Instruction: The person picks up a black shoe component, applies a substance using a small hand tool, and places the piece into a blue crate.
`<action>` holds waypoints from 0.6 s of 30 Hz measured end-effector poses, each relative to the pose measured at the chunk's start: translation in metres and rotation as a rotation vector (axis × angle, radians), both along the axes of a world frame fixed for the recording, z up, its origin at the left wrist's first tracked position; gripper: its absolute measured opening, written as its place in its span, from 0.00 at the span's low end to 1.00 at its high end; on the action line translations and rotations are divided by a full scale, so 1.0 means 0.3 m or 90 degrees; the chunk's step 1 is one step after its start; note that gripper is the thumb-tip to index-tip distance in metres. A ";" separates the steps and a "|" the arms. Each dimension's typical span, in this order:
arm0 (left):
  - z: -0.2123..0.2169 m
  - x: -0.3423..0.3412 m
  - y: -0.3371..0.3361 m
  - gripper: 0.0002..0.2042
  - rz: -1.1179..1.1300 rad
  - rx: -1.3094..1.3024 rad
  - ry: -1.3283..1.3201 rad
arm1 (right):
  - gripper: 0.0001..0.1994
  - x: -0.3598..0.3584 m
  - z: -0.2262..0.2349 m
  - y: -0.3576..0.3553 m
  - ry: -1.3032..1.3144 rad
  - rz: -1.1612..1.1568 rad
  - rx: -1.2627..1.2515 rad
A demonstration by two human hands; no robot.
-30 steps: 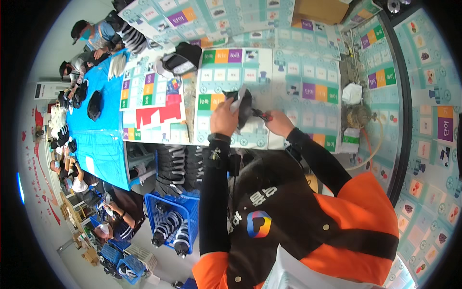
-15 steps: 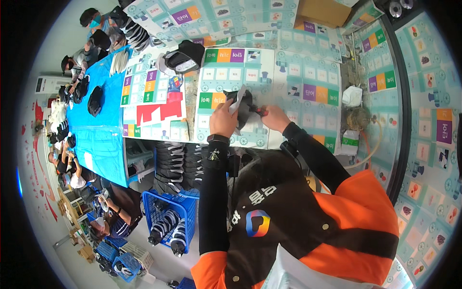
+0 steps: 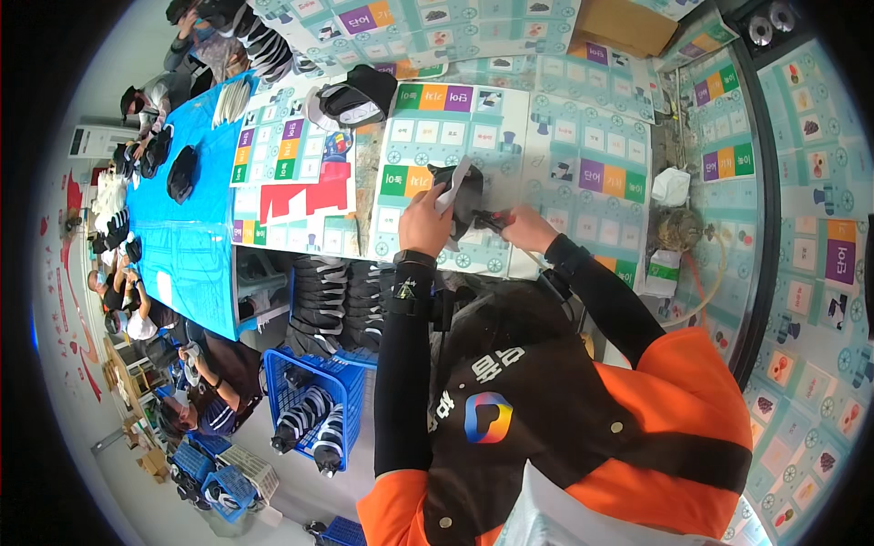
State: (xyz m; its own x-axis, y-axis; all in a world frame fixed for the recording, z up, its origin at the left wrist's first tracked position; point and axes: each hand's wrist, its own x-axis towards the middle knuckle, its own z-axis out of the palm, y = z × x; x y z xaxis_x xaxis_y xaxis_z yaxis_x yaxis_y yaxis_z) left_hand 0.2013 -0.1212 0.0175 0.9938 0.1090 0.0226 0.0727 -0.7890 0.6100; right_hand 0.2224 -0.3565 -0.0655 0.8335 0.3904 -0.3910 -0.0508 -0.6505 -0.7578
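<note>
Above the middle, toward twelve o'clock, our two hands meet over a tabletop covered in printed sheets (image 3: 583,136) with coloured squares. Our left hand (image 3: 424,221) is closed around a dark shoe (image 3: 467,194) with a white strip running up its side; the fingers wrap the near edge of it and hold it tilted up off the sheets. Our right hand (image 3: 526,227), just to the three o'clock side of the shoe, is clenched on a slim dark tool (image 3: 492,218) whose tip meets the shoe's lower edge. We cannot tell what kind of tool it is, as it is small and partly covered by the fingers.

Black sleeves cover both forearms, and a black and orange vest (image 3: 583,455) fills the six o'clock part of the view.

At eleven o'clock from the hands another dark shoe with a pale lining (image 3: 353,100) lies on the sheets. Toward three o'clock a crumpled white cloth (image 3: 671,186) sits near the table's edge, with a brownish tangled lump (image 3: 677,229) just below it.

Beneath the table edge, at eight o'clock from our hands, dark soles (image 3: 332,291) stand stacked in rows, and further toward seven o'clock a blue crate (image 3: 314,387) holds more black and white footwear. Out at nine o'clock a long blue-covered table (image 3: 187,255) stretches away with other people seated along it and dark pieces lying on top.
</note>
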 end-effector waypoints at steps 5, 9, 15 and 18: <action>-0.007 -0.009 0.012 0.18 0.011 -0.003 0.005 | 0.11 -0.025 0.099 0.012 0.060 -0.029 0.042; -0.001 0.000 0.007 0.18 0.009 0.004 0.004 | 0.16 -0.025 0.026 -0.004 0.063 -0.023 0.013; -0.010 0.014 0.012 0.18 0.003 0.009 0.002 | 0.10 -0.042 0.017 0.010 -0.079 -0.027 0.031; 0.000 0.019 0.011 0.18 -0.005 0.007 0.012 | 0.09 -0.034 0.061 0.025 -0.099 -0.088 0.035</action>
State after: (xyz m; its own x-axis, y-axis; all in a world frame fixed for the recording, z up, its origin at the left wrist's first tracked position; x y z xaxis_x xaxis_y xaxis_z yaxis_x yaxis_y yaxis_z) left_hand 0.2070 -0.1180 0.0176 0.9949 0.1004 0.0046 0.0776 -0.7962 0.6000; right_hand 0.2123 -0.3489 -0.0472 0.9294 0.2848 -0.2346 -0.0164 -0.6032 -0.7974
